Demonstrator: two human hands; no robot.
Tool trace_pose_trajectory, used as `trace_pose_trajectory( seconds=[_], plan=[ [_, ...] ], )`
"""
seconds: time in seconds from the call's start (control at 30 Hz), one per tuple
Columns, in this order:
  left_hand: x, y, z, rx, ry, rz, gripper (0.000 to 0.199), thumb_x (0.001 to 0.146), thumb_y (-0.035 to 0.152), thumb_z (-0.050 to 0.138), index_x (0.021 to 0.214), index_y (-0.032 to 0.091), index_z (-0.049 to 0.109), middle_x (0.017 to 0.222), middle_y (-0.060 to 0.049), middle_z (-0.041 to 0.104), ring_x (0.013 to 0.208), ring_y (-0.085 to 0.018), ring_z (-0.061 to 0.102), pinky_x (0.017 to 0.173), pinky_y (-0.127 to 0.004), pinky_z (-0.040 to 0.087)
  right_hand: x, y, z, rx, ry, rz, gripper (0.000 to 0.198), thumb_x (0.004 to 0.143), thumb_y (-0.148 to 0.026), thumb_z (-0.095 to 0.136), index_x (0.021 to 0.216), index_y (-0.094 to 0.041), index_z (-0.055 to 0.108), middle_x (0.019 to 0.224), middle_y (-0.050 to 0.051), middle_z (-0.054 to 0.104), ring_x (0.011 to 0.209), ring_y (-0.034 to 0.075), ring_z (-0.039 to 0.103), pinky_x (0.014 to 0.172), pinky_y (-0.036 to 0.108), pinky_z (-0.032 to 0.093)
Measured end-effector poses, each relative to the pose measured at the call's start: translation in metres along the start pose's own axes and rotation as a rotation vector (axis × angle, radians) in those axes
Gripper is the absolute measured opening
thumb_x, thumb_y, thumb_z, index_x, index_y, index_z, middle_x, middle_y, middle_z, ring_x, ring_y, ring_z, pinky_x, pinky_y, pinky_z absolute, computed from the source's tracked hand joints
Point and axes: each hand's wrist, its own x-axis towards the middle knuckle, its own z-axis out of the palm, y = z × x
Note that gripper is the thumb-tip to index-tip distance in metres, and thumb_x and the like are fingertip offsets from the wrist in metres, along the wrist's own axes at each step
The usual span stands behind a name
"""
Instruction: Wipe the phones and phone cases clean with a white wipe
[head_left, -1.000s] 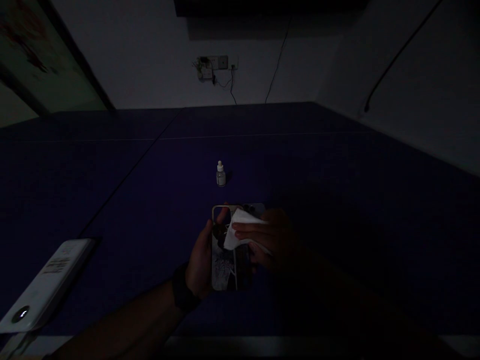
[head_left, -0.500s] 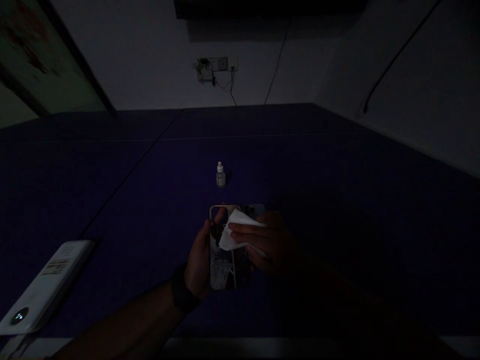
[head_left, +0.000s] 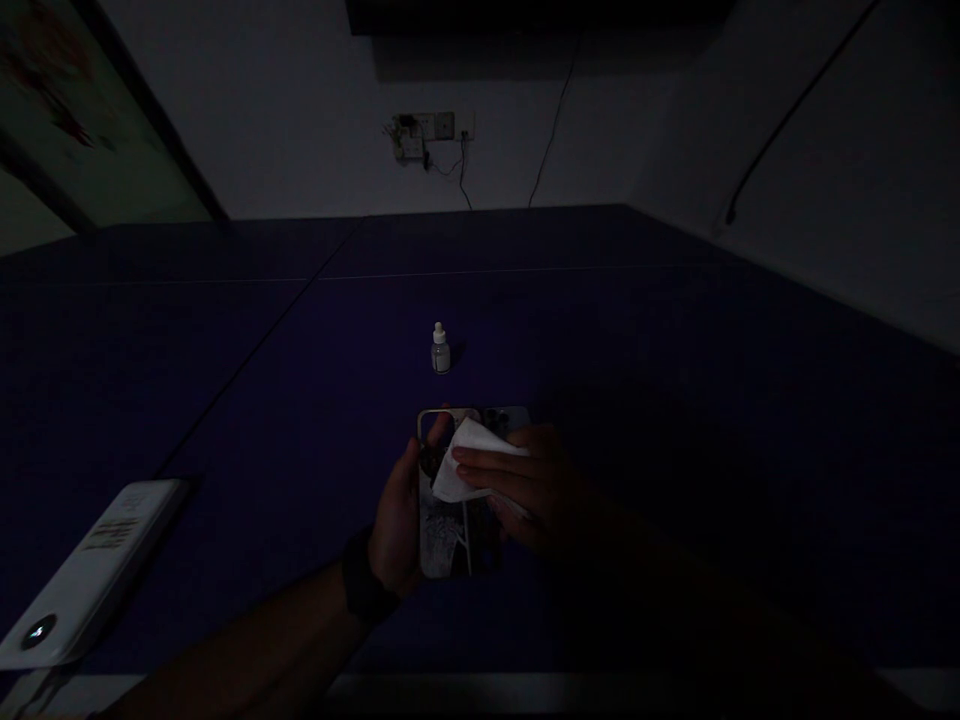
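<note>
My left hand (head_left: 397, 510), with a dark band on its wrist, grips a phone case (head_left: 444, 540) by its left side. The case carries a black-and-white picture, and a finger shows through its camera cutout. My right hand (head_left: 525, 485) presses a folded white wipe (head_left: 472, 465) against the upper middle of the case, fingers flat over it. Behind the case and the right hand, the top of what looks like a phone (head_left: 510, 414) shows; the rest of it is hidden. Beyond them, a small dropper bottle (head_left: 441, 357) with a white top stands upright.
A white power bank (head_left: 90, 570) with a lit round display lies at the left on the dark blue table (head_left: 300, 400). A cable (head_left: 247, 358) runs back from near it. Wall sockets (head_left: 427, 130) with plugs and wires are at the back. The scene is very dim.
The wipe and my right hand have shifted very slightly left over the case. Both hands keep their holds, and the bottle stays in place.
</note>
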Motion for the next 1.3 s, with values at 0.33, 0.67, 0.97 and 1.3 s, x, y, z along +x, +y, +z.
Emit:
trace_pose_trajectory(
  seconds=[0.33, 0.67, 0.97, 1.3],
  plan=[
    [-0.001, 0.001, 0.006, 0.062, 0.039, -0.012, 0.057, 0.105, 0.048, 0.041, 0.16, 0.031, 0.037, 0.116, -0.005, 0.072, 0.087, -0.019, 0.07, 0.094, -0.039, 0.054, -0.008, 0.012, 0.005, -0.039, 0.083, -0.013, 0.034, 0.095, -0.024, 0.055, 0.124, -0.027, 0.072, 0.131, -0.002, 0.075, 0.096, 0.023, 0.064, 0.087, 0.043, 0.039],
    [0.0, 0.0, 0.002, 0.004, 0.023, 0.019, 0.061, 0.104, 0.042, 0.045, 0.163, 0.031, 0.029, 0.129, -0.006, 0.069, 0.099, -0.02, 0.07, 0.097, -0.037, 0.054, -0.004, 0.007, 0.003, -0.025, 0.021, -0.025, 0.041, 0.095, -0.017, 0.052, 0.131, -0.023, 0.069, 0.141, 0.003, 0.068, 0.106, 0.024, 0.062, 0.088, 0.043, 0.041],
    [0.001, 0.001, -0.001, 0.054, -0.022, -0.009, 0.063, 0.103, 0.049, 0.045, 0.162, 0.035, 0.029, 0.13, -0.008, 0.068, 0.1, -0.024, 0.071, 0.093, -0.043, 0.057, -0.002, 0.005, 0.0, -0.043, -0.014, 0.019, 0.041, 0.096, -0.015, 0.052, 0.132, -0.025, 0.069, 0.141, 0.002, 0.068, 0.104, 0.025, 0.061, 0.09, 0.045, 0.04],
    [0.001, -0.002, 0.001, -0.011, 0.003, 0.005, 0.056, 0.103, 0.044, 0.047, 0.155, 0.023, 0.045, 0.116, -0.007, 0.072, 0.082, -0.015, 0.067, 0.088, -0.032, 0.054, 0.0, 0.0, 0.003, -0.034, -0.063, -0.042, 0.042, 0.097, -0.02, 0.055, 0.138, -0.023, 0.064, 0.146, 0.001, 0.064, 0.115, 0.027, 0.059, 0.093, 0.044, 0.04]
  ],
)
